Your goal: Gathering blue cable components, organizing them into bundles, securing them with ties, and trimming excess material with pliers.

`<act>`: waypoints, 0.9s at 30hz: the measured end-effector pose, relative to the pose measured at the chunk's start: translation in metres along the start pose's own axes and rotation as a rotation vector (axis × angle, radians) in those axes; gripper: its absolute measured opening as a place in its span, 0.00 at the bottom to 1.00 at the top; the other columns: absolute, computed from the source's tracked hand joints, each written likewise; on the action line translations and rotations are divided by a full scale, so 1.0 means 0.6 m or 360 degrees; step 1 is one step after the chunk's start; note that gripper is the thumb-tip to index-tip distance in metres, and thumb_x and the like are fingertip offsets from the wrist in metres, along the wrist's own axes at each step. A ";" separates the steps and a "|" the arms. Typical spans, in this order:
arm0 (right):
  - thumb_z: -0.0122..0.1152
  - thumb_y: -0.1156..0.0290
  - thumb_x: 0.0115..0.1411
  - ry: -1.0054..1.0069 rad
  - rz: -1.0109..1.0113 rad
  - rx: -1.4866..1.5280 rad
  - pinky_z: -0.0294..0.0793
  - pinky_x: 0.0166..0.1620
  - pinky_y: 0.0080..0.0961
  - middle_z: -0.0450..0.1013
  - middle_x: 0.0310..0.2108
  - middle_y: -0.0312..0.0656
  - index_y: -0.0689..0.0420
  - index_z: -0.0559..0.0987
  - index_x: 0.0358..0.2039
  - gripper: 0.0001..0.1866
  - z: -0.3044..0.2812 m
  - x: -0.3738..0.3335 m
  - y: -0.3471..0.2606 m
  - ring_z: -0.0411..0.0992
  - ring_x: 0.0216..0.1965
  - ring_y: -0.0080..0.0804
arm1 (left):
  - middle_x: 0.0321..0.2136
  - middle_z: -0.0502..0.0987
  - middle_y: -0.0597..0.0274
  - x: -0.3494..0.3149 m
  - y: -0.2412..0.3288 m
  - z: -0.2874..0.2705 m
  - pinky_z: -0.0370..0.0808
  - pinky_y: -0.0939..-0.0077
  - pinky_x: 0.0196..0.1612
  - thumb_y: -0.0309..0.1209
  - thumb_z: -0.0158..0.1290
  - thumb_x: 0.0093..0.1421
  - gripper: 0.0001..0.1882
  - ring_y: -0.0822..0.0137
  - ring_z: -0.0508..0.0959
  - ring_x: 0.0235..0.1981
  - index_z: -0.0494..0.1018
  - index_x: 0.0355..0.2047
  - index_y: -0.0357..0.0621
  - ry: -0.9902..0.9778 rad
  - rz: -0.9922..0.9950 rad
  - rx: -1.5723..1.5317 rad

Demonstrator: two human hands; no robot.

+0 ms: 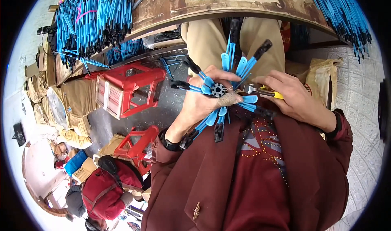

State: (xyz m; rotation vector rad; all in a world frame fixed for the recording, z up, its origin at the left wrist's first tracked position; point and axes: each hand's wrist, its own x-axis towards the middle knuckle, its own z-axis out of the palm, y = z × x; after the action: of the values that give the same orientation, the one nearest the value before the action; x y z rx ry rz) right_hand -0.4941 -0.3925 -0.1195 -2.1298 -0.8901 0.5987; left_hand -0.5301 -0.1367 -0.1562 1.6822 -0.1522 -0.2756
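Observation:
My left hand [199, 104] is closed around the middle of what looks like an umbrella frame [211, 117], with blue ribs and black ends fanning out on all sides. A black notched hub [218, 90] shows between thumb and fingers. Tan tape [229, 99] wraps a digit of that hand. My right hand [291, 94] grips pliers [277, 95] with yellow-and-black handles; their metal head [252, 90] lies just right of the hub. A thin strand, perhaps wire, runs between the hub and the pliers; its ends are hard to make out.
A worn wooden table [228, 0] spans the top, with bundles of blue rods [93, 15] at left and more blue rods [338, 15] at right. Red stools [132, 86] stand on the floor at left. A person in red [108, 190] is at lower left. A white wall [354, 108] borders the right.

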 end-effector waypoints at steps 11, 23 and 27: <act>0.59 0.77 0.54 0.0288 -0.0204 -0.0472 0.72 0.43 0.37 0.71 0.38 0.45 0.58 0.74 0.49 0.20 0.023 0.012 0.002 0.72 0.40 0.45 | 0.28 0.75 0.67 0.003 -0.002 -0.005 0.71 0.78 0.33 0.34 0.73 0.42 0.23 0.73 0.75 0.30 0.80 0.39 0.44 -0.0106 0.0028 0.0012; 0.62 0.76 0.50 0.0286 0.0012 -0.0662 0.69 0.38 0.40 0.66 0.34 0.47 0.60 0.73 0.47 0.21 0.019 0.003 -0.009 0.68 0.34 0.47 | 0.28 0.75 0.66 0.008 0.004 -0.004 0.70 0.78 0.34 0.33 0.73 0.42 0.23 0.73 0.75 0.31 0.79 0.40 0.44 -0.0100 0.0067 0.0000; 0.63 0.75 0.50 0.0152 0.0026 -0.0605 0.70 0.37 0.39 0.66 0.34 0.47 0.60 0.73 0.45 0.20 0.033 0.012 -0.002 0.69 0.34 0.47 | 0.28 0.75 0.66 0.004 -0.003 -0.006 0.70 0.78 0.35 0.32 0.73 0.42 0.24 0.73 0.75 0.32 0.79 0.40 0.44 -0.0051 -0.0070 -0.0092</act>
State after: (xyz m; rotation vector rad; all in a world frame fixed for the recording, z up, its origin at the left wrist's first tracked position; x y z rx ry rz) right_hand -0.5024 -0.3773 -0.1315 -2.4826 -0.9956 0.3512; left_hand -0.5269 -0.1336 -0.1576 1.6261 -0.1301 -0.3367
